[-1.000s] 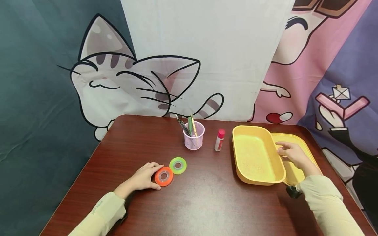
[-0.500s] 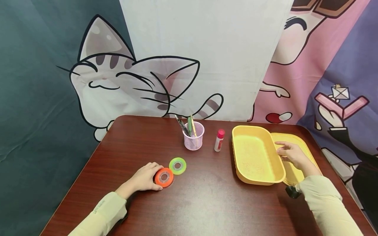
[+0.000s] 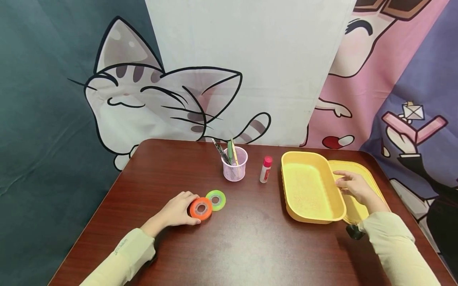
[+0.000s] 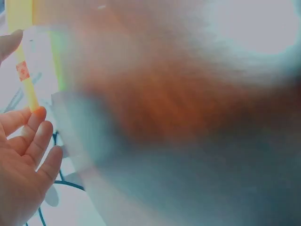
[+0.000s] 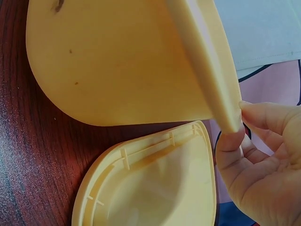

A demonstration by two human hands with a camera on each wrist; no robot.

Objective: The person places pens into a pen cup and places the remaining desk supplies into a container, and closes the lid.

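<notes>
My left hand (image 3: 177, 209) grips an orange tape roll (image 3: 193, 206) between thumb and fingers; in the head view it partly overlaps a green tape roll (image 3: 221, 201) behind it. The left wrist view catches the held roll (image 4: 22, 71) edge-on at the left, between thumb and fingertips of that hand (image 4: 23, 160), while the rest is blurred. At the right, my right hand (image 3: 355, 188) pinches the right rim of a yellow plastic box (image 3: 304, 217). Up close in the right wrist view, thumb and fingers of that hand (image 5: 263, 160) meet at the box rim (image 5: 207, 80).
A yellow lid (image 3: 362, 171) lies under the right hand, partly covered by the box. Toward the back stand a pink mesh cup (image 3: 234, 173) with several pens and a red-capped glue stick (image 3: 265, 171). All rest on a dark brown table (image 3: 250, 254).
The left hand has moved slightly up and to the right with the orange tape roll, which now overlaps the green one. The right hand and the box have stayed in place.
</notes>
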